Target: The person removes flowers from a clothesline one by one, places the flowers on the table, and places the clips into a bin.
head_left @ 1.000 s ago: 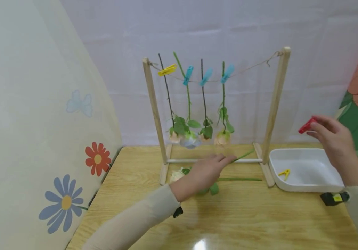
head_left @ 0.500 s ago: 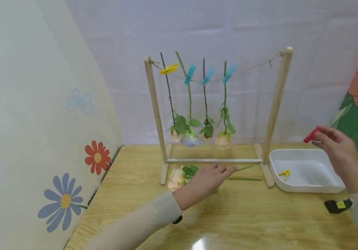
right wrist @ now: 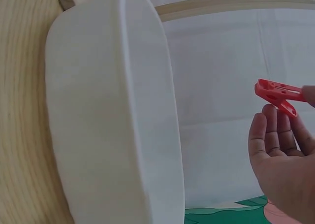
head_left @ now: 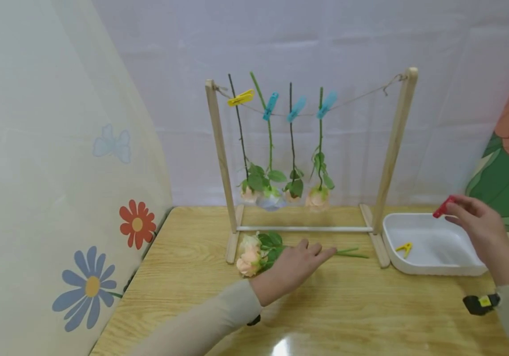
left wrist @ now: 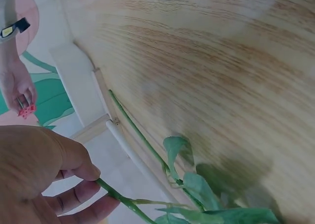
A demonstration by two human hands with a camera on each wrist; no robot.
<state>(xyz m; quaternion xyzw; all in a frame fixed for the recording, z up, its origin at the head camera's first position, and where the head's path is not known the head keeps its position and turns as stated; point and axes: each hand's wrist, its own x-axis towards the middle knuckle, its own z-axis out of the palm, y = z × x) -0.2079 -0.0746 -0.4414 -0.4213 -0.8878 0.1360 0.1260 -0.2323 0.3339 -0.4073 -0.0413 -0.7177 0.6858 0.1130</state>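
Four roses (head_left: 318, 199) hang upside down across the middle of the frame, their stems clipped to a thin cord (head_left: 359, 101) tied between the two posts of a wooden rack (head_left: 391, 168). One yellow clothespin (head_left: 240, 98) holds the leftmost; three blue clothespins (head_left: 270, 107) hold the others. At the lower centre, in front of the rack, is a person's left hand (head_left: 294, 267) in a pale sleeve (head_left: 205, 314). Its wrist view shows thumb and fingers pinching a green stem (left wrist: 112, 190); a second stem (left wrist: 140, 135) runs along the wood-grained surface (head_left: 352, 306), apart from those fingers. Peach and cream blooms (head_left: 250, 261) sit just left of this hand. At the right of the frame, the right hand (head_left: 481, 222) pinches a red clothespin (head_left: 443, 206) between thumb and fingers, raised in the air near a white tray (head_left: 441, 270) and not touching it. That tray stands beside the rack's right foot, with a yellow clip (head_left: 404, 248) inside, toward its left end. White cloth (head_left: 348, 44) hangs behind. On the left wall are a painted red flower (head_left: 137, 224), a blue flower (head_left: 92, 287) below it and a faint butterfly (head_left: 111, 143) above.
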